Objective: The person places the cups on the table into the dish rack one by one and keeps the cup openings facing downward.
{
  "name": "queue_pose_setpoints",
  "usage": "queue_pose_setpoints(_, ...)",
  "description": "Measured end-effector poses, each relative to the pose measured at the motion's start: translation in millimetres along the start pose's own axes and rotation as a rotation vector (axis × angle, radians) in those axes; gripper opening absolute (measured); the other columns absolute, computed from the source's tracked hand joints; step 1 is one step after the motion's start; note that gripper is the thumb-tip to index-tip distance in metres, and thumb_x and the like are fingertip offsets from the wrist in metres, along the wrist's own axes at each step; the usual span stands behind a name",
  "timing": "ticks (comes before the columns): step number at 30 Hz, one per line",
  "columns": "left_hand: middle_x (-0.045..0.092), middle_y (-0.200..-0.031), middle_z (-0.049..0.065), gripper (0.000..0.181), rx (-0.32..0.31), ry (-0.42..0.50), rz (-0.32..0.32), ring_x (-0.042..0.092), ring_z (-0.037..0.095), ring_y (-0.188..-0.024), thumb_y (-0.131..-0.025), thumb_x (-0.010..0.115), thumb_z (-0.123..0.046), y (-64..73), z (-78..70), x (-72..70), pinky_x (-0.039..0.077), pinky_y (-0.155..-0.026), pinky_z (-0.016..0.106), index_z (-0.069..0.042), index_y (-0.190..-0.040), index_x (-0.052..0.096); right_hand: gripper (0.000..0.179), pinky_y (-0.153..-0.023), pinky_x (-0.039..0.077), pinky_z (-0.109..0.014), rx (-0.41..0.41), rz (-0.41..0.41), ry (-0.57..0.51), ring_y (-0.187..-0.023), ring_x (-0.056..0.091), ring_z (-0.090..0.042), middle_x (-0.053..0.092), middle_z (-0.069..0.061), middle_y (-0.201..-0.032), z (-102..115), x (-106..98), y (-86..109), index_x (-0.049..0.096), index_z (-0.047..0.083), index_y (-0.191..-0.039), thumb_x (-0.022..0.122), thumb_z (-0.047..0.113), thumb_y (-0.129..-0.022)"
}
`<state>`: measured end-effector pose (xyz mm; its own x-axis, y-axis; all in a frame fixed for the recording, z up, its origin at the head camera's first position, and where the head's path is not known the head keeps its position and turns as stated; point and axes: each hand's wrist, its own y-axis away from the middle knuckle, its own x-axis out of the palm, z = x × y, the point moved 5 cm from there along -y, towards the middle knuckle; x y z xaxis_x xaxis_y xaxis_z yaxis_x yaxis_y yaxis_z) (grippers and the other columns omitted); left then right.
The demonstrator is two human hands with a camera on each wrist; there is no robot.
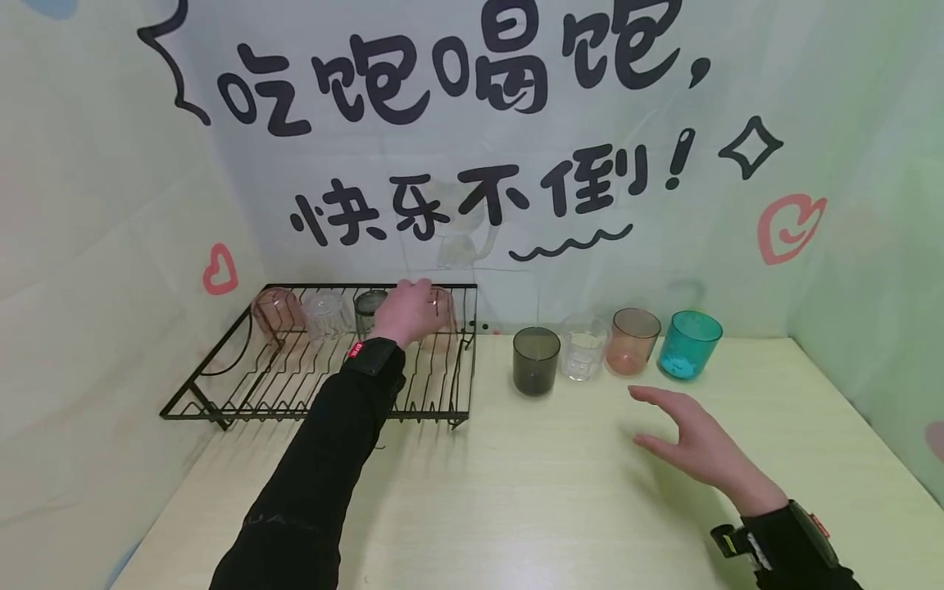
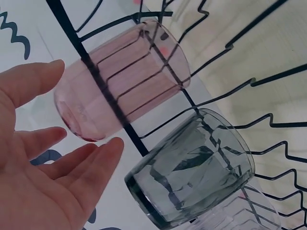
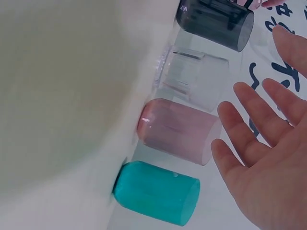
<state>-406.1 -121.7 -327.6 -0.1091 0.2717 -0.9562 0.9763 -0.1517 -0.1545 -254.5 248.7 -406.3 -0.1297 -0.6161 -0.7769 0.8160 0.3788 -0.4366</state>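
My left hand (image 1: 407,313) reaches over the black wire rack (image 1: 472,360), at the pink glass (image 1: 445,305) on its right end. In the left wrist view, the thumb and fingers (image 2: 112,148) spread around the base of that pink glass (image 2: 103,103), which stands upside down. Beside it on the rack is a grey glass (image 2: 192,167), also base up, partly covered by the hand in the head view. My right hand (image 1: 696,442) hovers over the table with fingers apart, holding nothing. Nearest to it are an upright amber-pink glass (image 1: 633,340) and a teal glass (image 1: 690,344).
Farther left on the rack sit a clear glass (image 1: 327,315) and another pink glass (image 1: 278,311). On the table, a dark grey glass (image 1: 536,360) and a clear glass (image 1: 584,348) complete a row right of the rack. A printed cloth (image 1: 457,147) hangs behind.
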Motion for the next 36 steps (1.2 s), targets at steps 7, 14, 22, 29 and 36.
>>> queue_pose_setpoints(7,0.041,-0.122,0.021,0.057,0.003,0.000,0.023,0.042,0.035,-0.109,-0.083,0.050,-0.039,5.9,-5.2,-10.0,0.042,-0.080,0.049,-0.007,-0.129,0.039,0.058,-0.091,0.037,-0.045,-0.051,0.007,0.084,-0.112,0.046,-0.027,0.052,-0.006,-0.122,3,-4,-10.3,0.048,0.010,-0.126,0.070,0.030,-0.076)
queue_pose_setpoints(14,0.040,-0.127,0.021,0.068,0.030,0.019,0.030,0.039,0.034,-0.114,-0.079,0.058,-0.039,14.2,-11.0,-20.6,0.039,-0.088,0.047,-0.006,-0.134,0.034,0.059,-0.090,0.039,-0.047,-0.038,0.013,0.087,-0.111,0.047,-0.028,0.053,-0.008,-0.122,1,-10,-12.6,0.048,0.009,-0.126,0.070,0.032,-0.076)
queue_pose_setpoints(22,0.038,-0.131,0.020,0.078,0.080,0.041,0.036,0.039,0.033,-0.117,-0.077,0.062,-0.044,24.0,-25.4,-25.9,0.039,-0.089,0.047,-0.007,-0.137,0.030,0.060,-0.089,0.039,-0.048,-0.034,0.008,0.112,-0.112,0.046,-0.031,0.053,-0.009,-0.122,-6,-15,-10.9,0.048,0.008,-0.126,0.071,0.029,-0.075)
queue_pose_setpoints(29,0.043,-0.122,0.015,0.064,0.126,0.090,0.049,0.041,0.029,-0.112,-0.076,0.064,-0.041,37.3,-33.7,-30.0,0.040,-0.088,0.042,-0.012,-0.128,0.040,0.060,-0.088,0.039,-0.048,-0.032,0.013,0.138,-0.111,0.047,-0.032,0.053,-0.009,-0.121,-11,-18,-11.6,0.048,0.008,-0.126,0.070,0.031,-0.075)
queue_pose_setpoints(36,0.052,-0.085,-0.001,0.037,0.208,0.088,0.071,0.048,0.017,-0.081,-0.073,0.069,-0.041,46.6,-43.7,-32.3,0.042,-0.069,0.032,-0.017,-0.093,0.049,0.061,-0.088,0.039,-0.049,-0.018,0.023,0.173,-0.110,0.047,-0.034,0.053,-0.013,-0.120,-15,-24,-12.9,0.047,0.008,-0.126,0.071,0.031,-0.075)
